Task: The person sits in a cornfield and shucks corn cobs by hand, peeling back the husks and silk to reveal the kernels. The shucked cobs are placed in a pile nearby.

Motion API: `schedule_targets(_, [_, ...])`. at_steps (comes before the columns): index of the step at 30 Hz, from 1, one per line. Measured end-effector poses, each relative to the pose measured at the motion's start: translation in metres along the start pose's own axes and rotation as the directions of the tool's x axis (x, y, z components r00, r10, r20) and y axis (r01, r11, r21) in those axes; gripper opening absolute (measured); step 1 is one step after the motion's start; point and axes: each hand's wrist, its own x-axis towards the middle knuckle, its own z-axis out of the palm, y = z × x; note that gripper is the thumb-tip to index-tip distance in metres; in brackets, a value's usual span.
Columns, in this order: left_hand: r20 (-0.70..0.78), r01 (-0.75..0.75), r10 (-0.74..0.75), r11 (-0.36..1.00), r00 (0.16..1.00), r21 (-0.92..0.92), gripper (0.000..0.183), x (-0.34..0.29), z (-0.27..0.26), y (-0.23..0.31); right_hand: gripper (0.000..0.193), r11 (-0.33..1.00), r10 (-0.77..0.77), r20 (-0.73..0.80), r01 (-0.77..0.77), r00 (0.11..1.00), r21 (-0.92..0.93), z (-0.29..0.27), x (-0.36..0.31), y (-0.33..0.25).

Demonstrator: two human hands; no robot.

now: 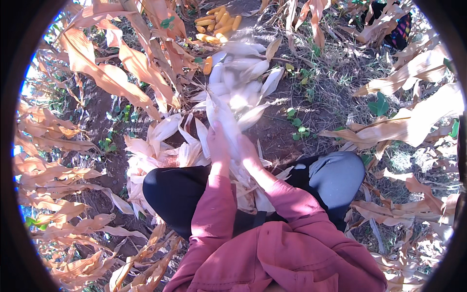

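Between my knees, my left hand (218,141) is closed round the side of a pale, husk-covered corn ear (221,111), its tip pointing away from me. My right hand (247,152) grips the same ear's husk from the other side, lower down. Loose husk hangs below both hands; the kernels inside are hidden. Just beyond the ear lies a pile of corn ears in whitish husks (258,70), partly blurred and glaring in the sun. One bare yellow-orange corn cob (208,65) rests at that pile's left edge.
Several bare yellow cobs (219,24) lie heaped at the far side. Stripped husks (141,158) are piled by my left knee (168,192). Dry corn stalks and leaves (95,65) stand on both sides. A dark, colourful patterned item (401,31) sits at the far right.
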Motion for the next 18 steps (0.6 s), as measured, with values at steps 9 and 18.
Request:
schedule_targets(9, [-0.121,-0.079,0.102,0.98,0.987,0.185,0.039,-0.01,0.006,-0.004,0.041,0.996,-0.059,-0.12,0.066,0.991,0.054,0.004,0.001,0.031])
schedule_targets(18, [-0.195,-0.05,0.038,0.997,0.98,-0.057,0.033,-0.014,0.007,-0.009,0.048,0.993,0.071,-0.102,-0.06,0.992,0.1,0.0,0.004,0.032])
